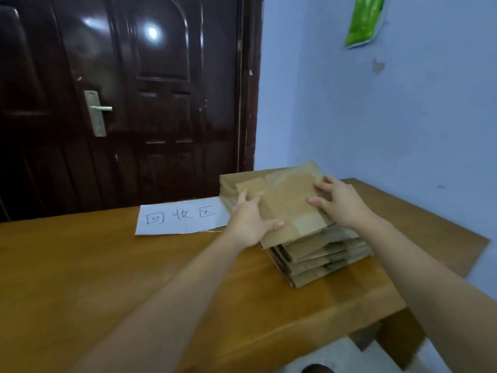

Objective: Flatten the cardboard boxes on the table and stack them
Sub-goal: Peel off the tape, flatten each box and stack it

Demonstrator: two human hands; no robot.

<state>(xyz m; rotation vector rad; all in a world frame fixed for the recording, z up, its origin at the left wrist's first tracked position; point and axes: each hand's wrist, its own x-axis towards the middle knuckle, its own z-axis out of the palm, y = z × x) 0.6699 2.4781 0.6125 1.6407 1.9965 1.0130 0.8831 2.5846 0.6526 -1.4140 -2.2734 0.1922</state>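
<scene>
A stack of several flattened brown cardboard boxes (320, 258) lies on the wooden table (107, 265) near its right end. The topmost flattened box (285, 203), with clear tape patches, lies a little askew on the stack. My left hand (250, 220) grips its left edge, thumb on top and fingers under or along the side. At the box's right edge my right hand (338, 201) rests with spread, slightly bent fingers touching the top face and the edge.
A white paper sheet (183, 216) with handwritten characters lies on the table left of the stack. A dark door (121, 103) stands behind the table. The blue wall (390, 117) is at the right, the table's right edge (457, 224) close to the stack.
</scene>
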